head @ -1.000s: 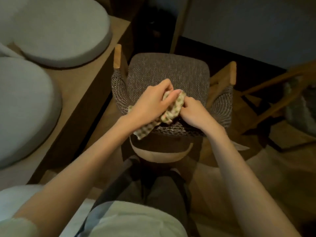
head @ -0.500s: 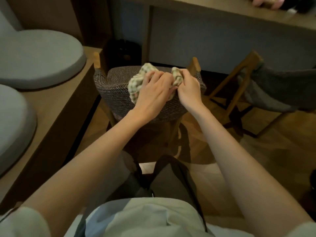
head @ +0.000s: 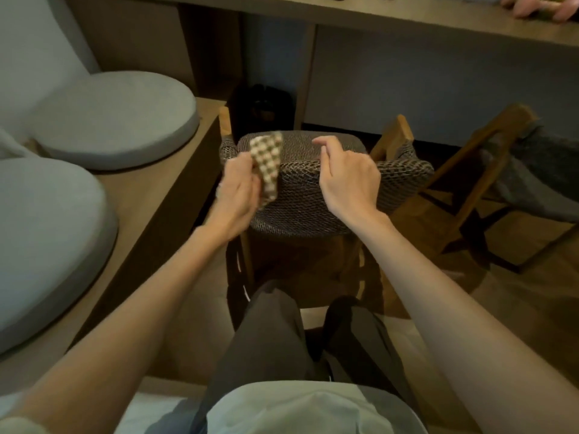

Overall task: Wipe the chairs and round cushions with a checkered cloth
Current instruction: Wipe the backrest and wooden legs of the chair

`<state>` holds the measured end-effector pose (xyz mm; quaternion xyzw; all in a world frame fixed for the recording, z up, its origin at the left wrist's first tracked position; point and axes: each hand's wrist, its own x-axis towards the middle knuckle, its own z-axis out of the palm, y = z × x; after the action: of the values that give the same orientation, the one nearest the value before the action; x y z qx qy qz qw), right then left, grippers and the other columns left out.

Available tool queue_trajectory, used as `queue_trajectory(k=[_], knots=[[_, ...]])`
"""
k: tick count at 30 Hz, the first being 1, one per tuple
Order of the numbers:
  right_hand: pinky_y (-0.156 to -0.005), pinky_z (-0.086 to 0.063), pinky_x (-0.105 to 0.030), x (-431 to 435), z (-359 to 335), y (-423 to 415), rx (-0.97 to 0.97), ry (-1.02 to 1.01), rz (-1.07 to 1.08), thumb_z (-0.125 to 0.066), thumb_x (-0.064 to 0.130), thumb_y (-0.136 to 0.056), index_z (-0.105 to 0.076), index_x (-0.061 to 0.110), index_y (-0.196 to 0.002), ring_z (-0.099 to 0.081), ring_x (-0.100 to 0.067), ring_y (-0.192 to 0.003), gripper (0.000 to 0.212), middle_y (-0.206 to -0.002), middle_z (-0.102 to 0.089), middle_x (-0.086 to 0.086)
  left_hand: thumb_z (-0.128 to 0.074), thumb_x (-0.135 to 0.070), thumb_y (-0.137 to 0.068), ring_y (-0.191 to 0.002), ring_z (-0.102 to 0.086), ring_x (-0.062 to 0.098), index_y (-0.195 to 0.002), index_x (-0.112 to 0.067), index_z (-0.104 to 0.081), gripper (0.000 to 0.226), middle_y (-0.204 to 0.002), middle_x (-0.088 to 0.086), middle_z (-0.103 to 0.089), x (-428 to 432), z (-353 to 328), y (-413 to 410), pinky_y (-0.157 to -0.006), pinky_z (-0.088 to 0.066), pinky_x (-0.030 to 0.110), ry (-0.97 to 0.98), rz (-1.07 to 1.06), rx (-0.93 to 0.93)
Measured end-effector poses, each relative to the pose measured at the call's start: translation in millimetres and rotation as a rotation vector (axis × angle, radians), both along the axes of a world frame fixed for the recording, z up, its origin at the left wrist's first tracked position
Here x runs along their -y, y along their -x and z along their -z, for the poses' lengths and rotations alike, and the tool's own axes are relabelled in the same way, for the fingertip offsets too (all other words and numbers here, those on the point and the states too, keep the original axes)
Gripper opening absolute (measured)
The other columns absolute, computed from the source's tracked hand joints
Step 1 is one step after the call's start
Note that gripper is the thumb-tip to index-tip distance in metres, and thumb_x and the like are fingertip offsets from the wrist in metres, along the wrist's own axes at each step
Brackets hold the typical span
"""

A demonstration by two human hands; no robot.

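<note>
The left hand (head: 238,189) grips the checkered cloth (head: 266,164) against the left end of the woven chair (head: 313,195) backrest. The right hand (head: 347,177) is over the backrest's top edge, fingers loosely curled and holding nothing. Two round cushions (head: 116,119) lie left of the chair, and a second chair (head: 488,170) stands to its right.

Left of the chair (head: 313,195), a bench (head: 150,195) bearing round cushions (head: 116,120) stands just beside it, blocking that side. Right of the chair, open floor (head: 416,220) separates it from a second chair (head: 488,170). A desk (head: 407,20) stands beyond the chair.
</note>
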<state>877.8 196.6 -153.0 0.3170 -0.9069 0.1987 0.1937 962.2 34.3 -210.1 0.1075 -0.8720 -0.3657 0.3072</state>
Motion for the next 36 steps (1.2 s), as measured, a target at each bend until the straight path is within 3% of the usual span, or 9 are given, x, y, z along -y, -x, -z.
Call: queue_trajectory(k=[4,10,17,19,21,23,28,32,36], knots=[[-0.057,-0.032,-0.031,11.5,-6.5,0.5,0.002,-0.069,0.068,-0.027,0.026,-0.102,-0.044,0.025,-0.131,-0.059,-0.026,-0.065,0.033,-0.072,-0.062,-0.002,-0.028,-0.024,-0.103,-0.079,-0.046,0.018,-0.105,-0.018,-0.042,0.016,-0.092,0.001,-0.047,-50.1,-11.1,19.3,-0.069,-0.04,0.033,-0.034,0.078,-0.115],[-0.048,-0.026,-0.028,16.2,-0.4,-7.8,-0.119,-0.052,0.035,-0.033,0.028,-0.101,-0.052,0.022,-0.122,-0.051,-0.022,-0.051,0.03,-0.058,-0.045,0.006,-0.018,-0.042,-0.1,-0.068,-0.047,0.021,-0.096,-0.017,-0.036,0.031,-0.081,0.009,-0.053,-30.1,4.2,35.8,-0.064,-0.038,0.036,0.104,-0.016,-0.312],[-0.039,-0.022,-0.022,48.7,1.9,-10.5,-0.203,-0.321,-0.088,-0.031,0.03,-0.102,-0.055,0.02,-0.117,-0.033,-0.012,-0.037,0.03,-0.047,-0.032,0.01,-0.029,-0.027,-0.103,-0.073,-0.049,0.014,-0.093,-0.015,-0.032,0.016,-0.083,0.001,-0.049,48.3,44.7,40.2,-0.07,-0.038,0.036,-0.314,-0.121,0.032],[-0.044,-0.03,-0.026,60.9,7.1,-11.2,-0.234,-0.409,-0.09,-0.027,0.032,-0.102,-0.056,0.02,-0.109,-0.041,-0.016,-0.043,0.032,-0.052,-0.041,0.006,-0.034,-0.028,-0.103,-0.096,-0.054,0.016,-0.106,-0.021,-0.041,0.01,-0.102,0.003,-0.055,81.1,60.0,44.0,-0.085,-0.04,0.037,-0.374,-0.125,0.152],[-0.046,-0.026,-0.027,73.5,9.9,-14.7,-0.29,-0.429,-0.029,-0.031,0.034,-0.101,-0.059,0.018,-0.091,-0.037,-0.018,-0.044,0.033,-0.051,-0.037,0.004,-0.042,-0.032,-0.1,-0.126,-0.044,0.023,-0.135,-0.022,-0.033,0.037,-0.133,0.009,-0.049,104.5,63.9,50.8,-0.104,-0.035,0.03,-0.375,-0.116,0.215],[-0.047,-0.025,-0.026,85.0,13.1,-16.3,-0.326,-0.435,0.047,-0.039,0.033,-0.099,-0.061,0.017,-0.078,-0.039,-0.02,-0.043,0.034,-0.048,-0.036,0.003,-0.034,-0.034,-0.102,-0.104,-0.054,0.01,-0.122,-0.027,-0.037,0.021,-0.113,0.0,-0.057,116.2,58.1,58.5,-0.086,-0.04,0.007,-0.49,-0.147,0.226],[-0.048,-0.023,-0.024,97.0,18.3,-15.6,-0.382,-0.405,0.098,-0.055,0.033,-0.091,-0.062,0.017,-0.063,-0.053,-0.021,-0.04,0.033,-0.044,-0.053,0.001,-0.035,-0.026,-0.102,-0.065,-0.05,0.005,-0.094,-0.015,-0.034,0.013,-0.08,-0.008,-0.052,87.2,44.0,57.3,-0.056,-0.038,0.017,-0.445,-0.118,0.09],[-0.049,-0.025,-0.026,94.7,18.6,-18.1,-0.335,-0.385,0.047,-0.048,0.031,-0.094,-0.061,0.016,-0.067,-0.054,-0.023,-0.045,0.034,-0.049,-0.055,0.0,-0.04,-0.021,-0.101,-0.058,-0.047,-0.002,-0.087,-0.014,-0.039,0.015,-0.07,-0.008,-0.047,53.5,38.6,38.2,-0.058,-0.039,0.022,-0.522,-0.083,-0.077],[-0.049,-0.032,-0.03,80.1,16.7,-22.6,-0.285,-0.311,-0.135,-0.039,0.032,-0.097,-0.065,0.019,-0.079,-0.058,-0.019,-0.059,0.035,-0.064,-0.062,0.004,-0.044,-0.02,-0.099,-0.084,-0.056,-0.002,-0.09,-0.022,-0.048,0.01,-0.091,-0.009,-0.055,41.7,17.0,3.4,-0.075,-0.046,0.017,-0.569,-0.062,-0.193]])
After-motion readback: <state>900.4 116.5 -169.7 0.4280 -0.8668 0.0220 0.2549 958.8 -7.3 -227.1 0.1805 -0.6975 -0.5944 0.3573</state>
